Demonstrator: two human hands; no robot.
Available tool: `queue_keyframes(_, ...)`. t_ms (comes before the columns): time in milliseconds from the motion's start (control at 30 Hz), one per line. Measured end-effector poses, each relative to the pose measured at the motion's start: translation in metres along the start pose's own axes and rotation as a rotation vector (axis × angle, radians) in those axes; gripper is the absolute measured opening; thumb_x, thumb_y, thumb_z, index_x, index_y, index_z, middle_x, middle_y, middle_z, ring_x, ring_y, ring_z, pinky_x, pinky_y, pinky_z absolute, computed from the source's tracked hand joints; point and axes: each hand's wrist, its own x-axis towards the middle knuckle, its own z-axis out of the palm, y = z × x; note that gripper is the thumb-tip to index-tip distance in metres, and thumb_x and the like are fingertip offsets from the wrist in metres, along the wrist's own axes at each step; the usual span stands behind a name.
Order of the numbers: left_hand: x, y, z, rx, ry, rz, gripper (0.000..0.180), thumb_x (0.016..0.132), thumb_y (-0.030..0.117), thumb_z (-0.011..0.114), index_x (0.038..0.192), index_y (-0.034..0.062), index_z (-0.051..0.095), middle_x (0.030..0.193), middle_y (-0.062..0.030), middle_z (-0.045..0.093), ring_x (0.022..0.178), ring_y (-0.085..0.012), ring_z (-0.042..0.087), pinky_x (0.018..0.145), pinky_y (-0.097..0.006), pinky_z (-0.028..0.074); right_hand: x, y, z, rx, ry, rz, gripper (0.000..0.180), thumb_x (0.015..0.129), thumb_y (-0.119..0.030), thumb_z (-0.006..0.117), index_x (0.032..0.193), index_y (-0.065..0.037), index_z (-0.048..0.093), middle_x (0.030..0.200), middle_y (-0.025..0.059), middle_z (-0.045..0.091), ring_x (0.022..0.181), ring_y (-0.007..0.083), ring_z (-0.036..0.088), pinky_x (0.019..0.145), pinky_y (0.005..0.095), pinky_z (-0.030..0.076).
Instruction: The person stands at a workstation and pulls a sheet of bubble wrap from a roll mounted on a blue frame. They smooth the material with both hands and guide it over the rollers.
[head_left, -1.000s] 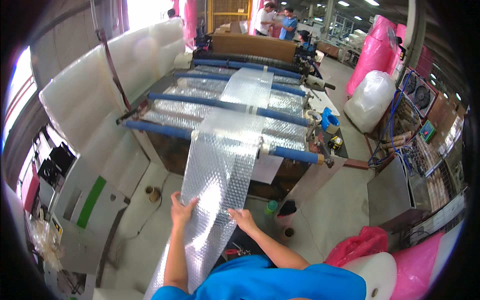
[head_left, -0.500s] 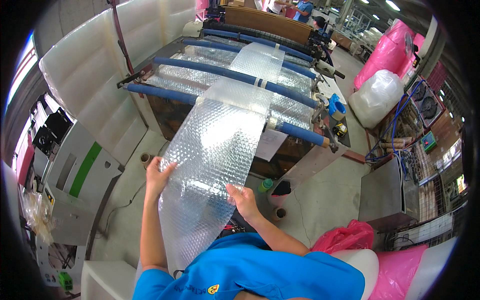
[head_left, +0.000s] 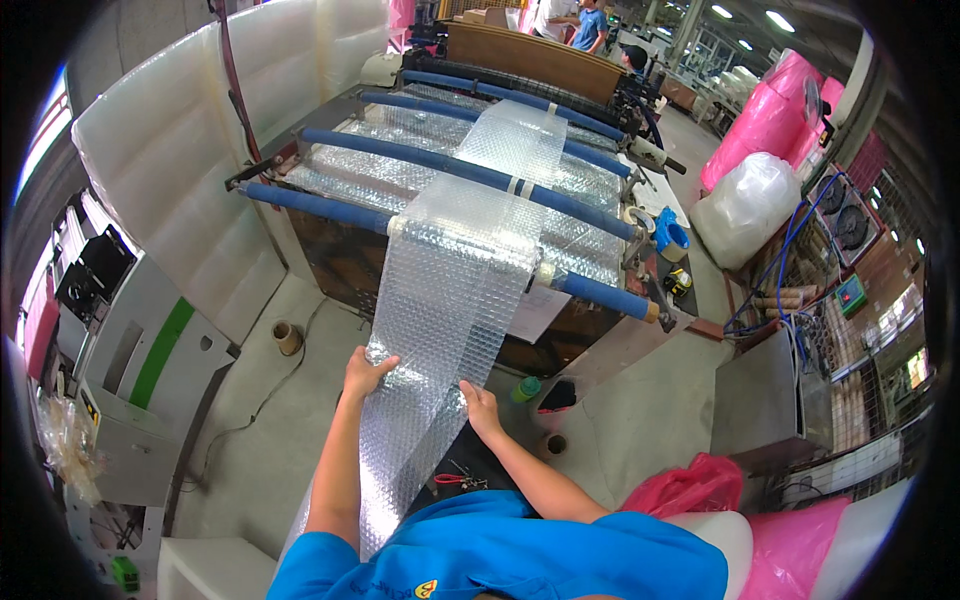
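Note:
A long strip of clear bubble wrap [head_left: 450,270] runs from the machine's blue rollers [head_left: 320,205] down toward my body. Its left edge is pinched by my left hand [head_left: 366,374], thumb lying on top and the other fingers beneath. On the opposite edge my right hand [head_left: 481,408] grips the wrap in the same way, a little lower. Between my hands and the front roller the strip hangs fairly straight. Below them it narrows and passes beside my left forearm. The fingers under the wrap are mostly hidden.
Red-handled tools [head_left: 458,480] lie on a dark surface by my waist. A green bottle [head_left: 525,389] and cardboard tubes [head_left: 287,338] stand around the machine. Blue tape [head_left: 671,232] sits on its right side. Pink rolls [head_left: 765,120] stand farther right; people are at the back.
Both hands have moved lower relative to the machine and closer together, the left one also rightward. The bubble wrap now looks narrower and straighter below the front roller.

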Motion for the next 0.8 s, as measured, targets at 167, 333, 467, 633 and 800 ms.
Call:
queue_keyframes(167,0.000,-0.001,0.008,0.009,0.009,-0.025,0.062,0.057,0.038,0.073,0.096,-0.0018,0.046,0.092,-0.0177,0.057,0.088,-0.0274,0.055,0.075,-0.034,0.042,0.001,0.003,0.000,-0.050,0.025,-0.015,0.039,0.082,-0.038,0.050,0.061,-0.005,0.049,0.053,-0.0050,0.038,0.051,0.0042,0.034,0.046,0.0234,0.029)
queue_keyframes(333,-0.002,0.000,0.010,0.022,0.014,-0.040,0.061,0.057,0.040,0.072,0.092,-0.0010,0.045,0.088,-0.0167,0.056,0.084,-0.0273,0.055,0.072,-0.035,0.042,0.006,0.022,0.001,-0.070,0.068,-0.046,0.038,0.081,-0.038,0.051,0.078,-0.001,0.059,0.056,-0.0052,0.043,0.053,0.0049,0.037,0.048,0.0225,0.032)
queue_keyframes(467,0.001,-0.016,0.015,-0.008,0.033,-0.035,0.061,0.056,0.040,0.073,0.091,-0.0006,0.044,0.088,-0.0163,0.055,0.083,-0.0271,0.054,0.072,-0.035,0.041,0.006,0.018,-0.001,-0.060,0.056,-0.036,0.040,0.081,-0.039,0.050,0.080,-0.001,0.060,0.057,-0.0045,0.044,0.054,0.0062,0.040,0.049,0.0239,0.033)
queue_keyframes(633,-0.001,-0.025,0.021,-0.043,0.079,-0.026,0.063,0.055,0.038,0.074,0.093,-0.0007,0.042,0.089,-0.0168,0.055,0.085,-0.0288,0.054,0.072,-0.035,0.041,0.004,0.013,-0.002,-0.089,0.043,-0.016,0.040,0.081,-0.039,0.050,0.071,-0.001,0.057,0.056,-0.0019,0.044,0.054,0.0066,0.041,0.051,0.0236,0.035)
queue_keyframes(800,-0.001,-0.032,0.022,-0.010,0.092,0.000,0.063,0.053,0.036,0.076,0.093,0.0003,0.042,0.089,-0.0167,0.055,0.085,-0.0290,0.054,0.072,-0.036,0.041,0.006,0.024,-0.001,-0.070,0.040,-0.038,0.039,0.081,-0.039,0.050,0.073,-0.001,0.058,0.056,-0.0023,0.045,0.053,0.0062,0.041,0.050,0.0241,0.035)
